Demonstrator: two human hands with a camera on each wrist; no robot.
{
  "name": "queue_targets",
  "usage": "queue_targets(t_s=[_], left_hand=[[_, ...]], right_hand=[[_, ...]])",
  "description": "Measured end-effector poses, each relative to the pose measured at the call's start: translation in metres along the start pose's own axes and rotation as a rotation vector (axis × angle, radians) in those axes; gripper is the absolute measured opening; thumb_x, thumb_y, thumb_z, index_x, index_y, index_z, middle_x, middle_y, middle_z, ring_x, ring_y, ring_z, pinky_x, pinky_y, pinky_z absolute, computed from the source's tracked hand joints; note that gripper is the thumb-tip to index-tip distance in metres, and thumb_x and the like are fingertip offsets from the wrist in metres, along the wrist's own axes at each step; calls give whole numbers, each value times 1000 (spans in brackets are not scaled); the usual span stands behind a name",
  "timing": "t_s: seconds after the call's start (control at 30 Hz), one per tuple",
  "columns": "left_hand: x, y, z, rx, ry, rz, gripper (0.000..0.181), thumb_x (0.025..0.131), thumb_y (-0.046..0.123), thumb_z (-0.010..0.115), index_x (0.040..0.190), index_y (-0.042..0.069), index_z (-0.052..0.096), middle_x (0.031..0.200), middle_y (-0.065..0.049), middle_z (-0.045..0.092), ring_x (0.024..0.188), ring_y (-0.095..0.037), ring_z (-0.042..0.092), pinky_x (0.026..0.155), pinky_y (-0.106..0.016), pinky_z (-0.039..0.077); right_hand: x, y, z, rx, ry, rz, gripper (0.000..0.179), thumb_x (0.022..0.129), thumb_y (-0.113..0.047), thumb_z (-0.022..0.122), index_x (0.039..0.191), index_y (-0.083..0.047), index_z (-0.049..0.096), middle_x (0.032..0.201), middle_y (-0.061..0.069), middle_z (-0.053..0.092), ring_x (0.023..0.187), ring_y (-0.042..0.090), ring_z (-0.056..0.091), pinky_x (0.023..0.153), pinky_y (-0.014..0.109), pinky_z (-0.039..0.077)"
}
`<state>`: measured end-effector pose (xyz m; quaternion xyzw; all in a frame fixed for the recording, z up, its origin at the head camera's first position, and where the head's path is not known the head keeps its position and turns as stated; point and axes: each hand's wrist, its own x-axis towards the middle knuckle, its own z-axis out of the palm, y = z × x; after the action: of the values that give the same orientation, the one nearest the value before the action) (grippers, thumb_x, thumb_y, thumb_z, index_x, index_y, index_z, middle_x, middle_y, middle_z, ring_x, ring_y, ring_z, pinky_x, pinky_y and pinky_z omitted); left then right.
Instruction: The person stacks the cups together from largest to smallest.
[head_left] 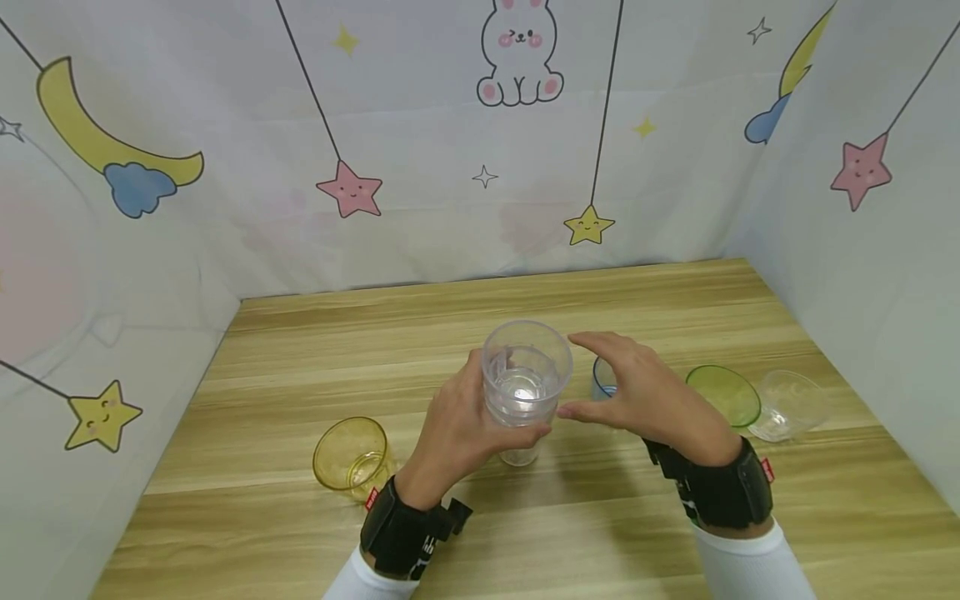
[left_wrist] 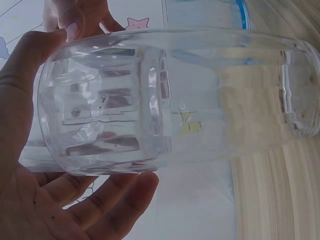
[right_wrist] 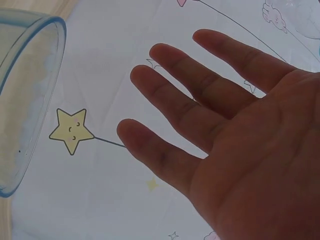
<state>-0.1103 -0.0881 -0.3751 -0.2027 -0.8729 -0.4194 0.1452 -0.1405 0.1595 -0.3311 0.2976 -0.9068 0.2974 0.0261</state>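
My left hand [head_left: 468,417] grips a clear ribbed tumbler [head_left: 522,408] upright in front of me, its thumb across the near side. In the left wrist view the tumbler [left_wrist: 200,100] has a second ring partway along its body, like a base inside it. My right hand [head_left: 648,392] stands just right of the tumbler, thumb and fingers apart and holding nothing. Its fingers look straight and spread in the right wrist view. Behind this hand is a blue-rimmed cup [head_left: 603,379], mostly hidden in the head view.
An amber cup [head_left: 351,454] stands on the wooden table [head_left: 285,367] to the left. At the right are a green cup [head_left: 723,396] and another clear cup [head_left: 795,406], close together. A printed cloth [head_left: 435,242] walls in the back and sides.
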Motion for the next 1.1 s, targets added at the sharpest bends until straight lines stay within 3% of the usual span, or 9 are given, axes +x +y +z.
queue_targets(t_s=[0.5,1.1], left_hand=[[0,0,0,-6,0,-10,91,63,46,94,136,15,49,116,-4,67,100,-16,66,78,-36,55],[0,1,0,-3,4,-11,94,64,49,92,139,15,47,117,-4,66,101,-18,66,79,-37,56]], right_hand=[[-1,2,-2,-52,-58,111,93,78,-53,83,145,0,49,144,25,50,133,48,44,102,65,39],[-1,10,-4,-90,-86,198,94,78,-52,83,146,2,47,147,28,46,134,50,40,103,67,36]])
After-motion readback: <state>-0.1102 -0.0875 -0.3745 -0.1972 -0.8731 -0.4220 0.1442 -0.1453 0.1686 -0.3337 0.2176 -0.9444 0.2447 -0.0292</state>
